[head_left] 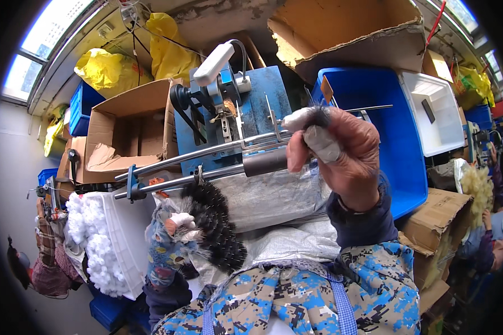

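Observation:
My right hand (349, 151), raised over the machine's rods, has white wraps on its thumb and finger. It is closed in a pinch on a small dark tuft of fibre (321, 116). At the lower left, my left hand (179, 226) wears a blue patterned covering, with pale wraps on the fingertips. Its fingers curl against the edge of a long black bristly strip (215, 223) with light specks. Just beyond the hands stands a blue bench machine (265, 89) with a black pulley, a white lamp (214, 63) and long metal rods (190, 181).
A blue bin (394, 145) stands to the right, with a white tray (433, 111) beside it. Cardboard boxes sit at the left (131, 125) and far right (346, 39). White fluffy pieces (95, 245) fill a white container (129, 240). Other people work at both sides.

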`<state>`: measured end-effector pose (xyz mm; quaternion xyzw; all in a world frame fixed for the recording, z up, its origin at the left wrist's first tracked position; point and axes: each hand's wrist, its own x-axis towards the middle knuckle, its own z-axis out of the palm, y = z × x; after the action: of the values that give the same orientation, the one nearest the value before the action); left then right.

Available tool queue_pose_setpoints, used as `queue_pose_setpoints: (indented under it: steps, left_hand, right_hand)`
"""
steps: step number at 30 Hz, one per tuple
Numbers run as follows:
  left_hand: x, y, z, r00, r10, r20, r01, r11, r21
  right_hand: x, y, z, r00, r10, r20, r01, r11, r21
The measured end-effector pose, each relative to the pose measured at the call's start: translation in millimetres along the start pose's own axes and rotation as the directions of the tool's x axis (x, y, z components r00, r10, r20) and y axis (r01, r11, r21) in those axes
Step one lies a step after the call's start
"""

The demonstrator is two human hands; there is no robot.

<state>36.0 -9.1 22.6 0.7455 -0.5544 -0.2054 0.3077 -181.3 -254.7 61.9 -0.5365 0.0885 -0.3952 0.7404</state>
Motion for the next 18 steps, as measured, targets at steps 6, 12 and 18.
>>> queue_pose_setpoints:
  steps: [6, 12, 18]
  left_hand:
    - [-10, -48, 13, 0.971, -0.123, 0.205, 0.022, 0.9, 0.435]
    - [-12, -62, 14, 0.988, 0.011, 0.153, -0.06, 0.945, 0.321]
    - [-12, -57, 13, 0.994, -0.088, 0.062, 0.085, 0.996, 0.04]
  right_hand:
    - [70, 91, -17, 0.966, 0.001, 0.257, 0.256, -0.108, -0.961]
    - [86, 133, -34, 0.982, 0.139, 0.124, 0.159, -0.273, -0.949]
    - [86, 136, -30, 0.981, 0.168, 0.096, 0.145, -0.305, -0.941]
